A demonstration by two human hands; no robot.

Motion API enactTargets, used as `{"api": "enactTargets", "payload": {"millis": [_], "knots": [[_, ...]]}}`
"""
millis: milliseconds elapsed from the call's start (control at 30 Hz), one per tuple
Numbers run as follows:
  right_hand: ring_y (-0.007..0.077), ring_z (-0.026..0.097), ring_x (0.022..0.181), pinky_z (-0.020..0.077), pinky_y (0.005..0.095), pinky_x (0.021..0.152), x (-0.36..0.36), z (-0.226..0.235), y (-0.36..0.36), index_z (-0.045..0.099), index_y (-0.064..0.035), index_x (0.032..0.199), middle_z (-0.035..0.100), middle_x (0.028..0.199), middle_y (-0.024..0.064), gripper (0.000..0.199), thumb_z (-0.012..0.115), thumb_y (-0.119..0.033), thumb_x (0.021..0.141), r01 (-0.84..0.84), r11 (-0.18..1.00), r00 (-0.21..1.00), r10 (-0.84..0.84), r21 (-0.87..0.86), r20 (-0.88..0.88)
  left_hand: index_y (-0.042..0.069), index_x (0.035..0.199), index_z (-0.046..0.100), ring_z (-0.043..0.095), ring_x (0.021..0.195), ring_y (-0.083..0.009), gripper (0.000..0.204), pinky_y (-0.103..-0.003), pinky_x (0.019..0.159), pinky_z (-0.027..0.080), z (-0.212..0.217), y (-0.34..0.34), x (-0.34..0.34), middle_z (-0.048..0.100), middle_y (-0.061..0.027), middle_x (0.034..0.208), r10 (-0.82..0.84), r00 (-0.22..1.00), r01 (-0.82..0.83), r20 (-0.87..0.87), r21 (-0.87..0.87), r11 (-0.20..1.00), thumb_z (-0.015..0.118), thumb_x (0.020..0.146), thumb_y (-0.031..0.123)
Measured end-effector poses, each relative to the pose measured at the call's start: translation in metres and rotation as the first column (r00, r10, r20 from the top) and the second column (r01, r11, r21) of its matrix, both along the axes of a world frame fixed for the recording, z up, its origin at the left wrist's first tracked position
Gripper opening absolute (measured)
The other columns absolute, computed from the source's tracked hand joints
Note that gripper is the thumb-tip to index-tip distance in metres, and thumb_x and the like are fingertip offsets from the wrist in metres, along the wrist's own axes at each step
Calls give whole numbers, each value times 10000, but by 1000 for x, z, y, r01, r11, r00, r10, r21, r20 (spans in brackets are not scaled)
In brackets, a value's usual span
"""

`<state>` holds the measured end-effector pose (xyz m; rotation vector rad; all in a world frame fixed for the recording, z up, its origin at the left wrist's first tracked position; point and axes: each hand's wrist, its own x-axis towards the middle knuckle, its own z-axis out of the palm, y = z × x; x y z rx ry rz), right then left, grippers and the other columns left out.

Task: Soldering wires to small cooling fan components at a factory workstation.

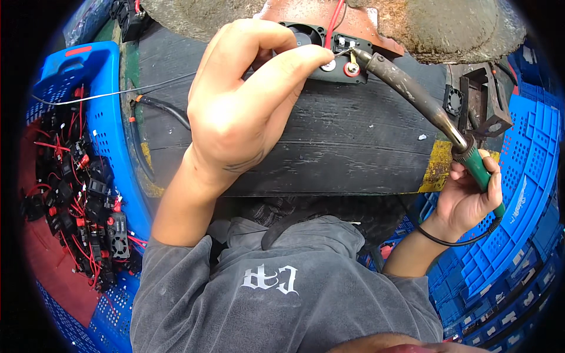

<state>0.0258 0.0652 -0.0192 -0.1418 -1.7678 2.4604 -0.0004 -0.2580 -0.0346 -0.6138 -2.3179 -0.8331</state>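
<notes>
My right hand (465, 197) is closed around the green handle of a soldering iron (412, 91). The iron's tip touches or nearly touches a small black fan unit (366, 42) with metal terminals and red wires (334, 23). Over the unit's left part my left hand (247, 88) pinches a thin grey solder wire (118, 92), whose end pokes out beside the iron's tip. Part of the round fan is hidden behind my left fingers. A brass-coloured screw terminal with a red ring (352, 69) sits just below the tip.
The dark wooden bench (329, 159) has yellow-painted corners. A blue crate (112, 135) at left holds many fan units with red wires. Stone-like slabs (453, 26) lie along the far side. At right are a metal bracket (491, 100) and blue crates (518, 170).
</notes>
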Motion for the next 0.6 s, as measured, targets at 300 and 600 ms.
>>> {"api": "enactTargets", "payload": {"millis": [300, 600], "knots": [[238, 582, 701, 456, 293, 608, -6, -1, -5, 670, -19, 995, 656, 986, 138, 314, 545, -299, 930, 42, 999, 998, -42, -15, 41, 5, 963, 735, 581, 728, -151, 288, -245, 635, 470, 1, -1, 1, 568, -80, 899, 1, 1000, -1, 15, -7, 1000, 721, 704, -121], [236, 580, 708, 457, 292, 607, -5, -3, 0, 677, -19, 1005, 649, 1013, 140, 323, 538, -301, 929, -17, 1000, 1000, 17, -21, 6, 7, 968, 735, 583, 733, -157, 282, -248, 641, 476, 1, -4, 1, 573, -83, 900, 3, 1000, -3, -6, -21, 1000, 722, 715, -116]]}}
